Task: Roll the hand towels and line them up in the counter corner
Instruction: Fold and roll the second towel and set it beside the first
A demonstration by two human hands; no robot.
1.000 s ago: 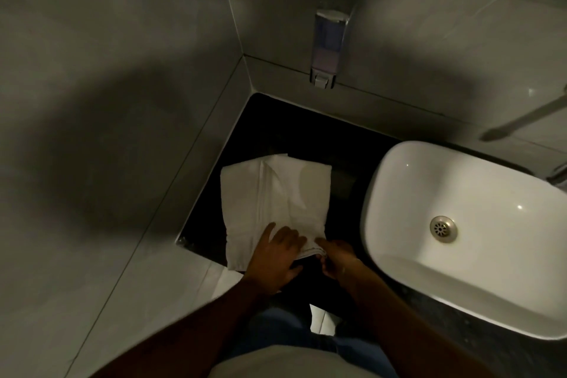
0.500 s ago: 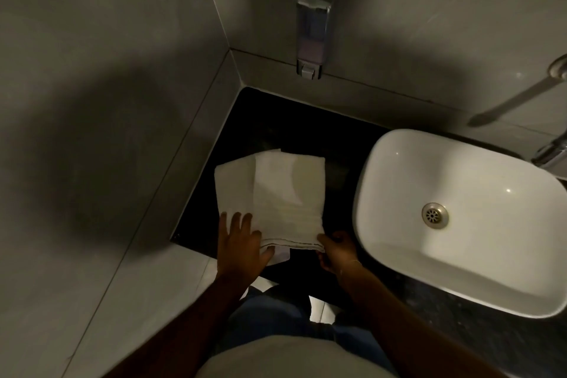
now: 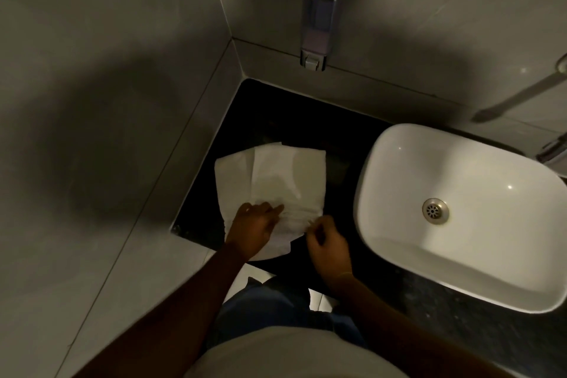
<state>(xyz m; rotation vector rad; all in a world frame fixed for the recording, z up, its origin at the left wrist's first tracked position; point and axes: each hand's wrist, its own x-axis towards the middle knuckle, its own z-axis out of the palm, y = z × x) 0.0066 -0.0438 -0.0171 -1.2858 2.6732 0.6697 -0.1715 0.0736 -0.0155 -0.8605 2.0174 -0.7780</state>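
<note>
Two white hand towels lie flat and overlapping on the black counter [image 3: 276,113], near the left wall. The upper towel [image 3: 291,181] covers most of the lower towel [image 3: 233,175], which sticks out at the left and at the near edge. My left hand [image 3: 251,230] rests on the near end of the towels, its fingers curled into the upper towel's hem. My right hand [image 3: 325,242] pinches the same hem at its near right corner. The near hem is slightly lifted and creased. No rolled towel is in view.
A white basin [image 3: 383,181] fills the counter's right side, close to the towels. A soap dispenser [image 3: 319,21] hangs on the back wall above the counter corner. Grey tiled walls close the left and back. A tap [image 3: 552,150] shows at the right edge.
My left hand has moved right, from the lower towel's left part onto the upper towel's near hem. My right hand keeps its pinch at the hem's right corner. The camera has shifted slightly.
</note>
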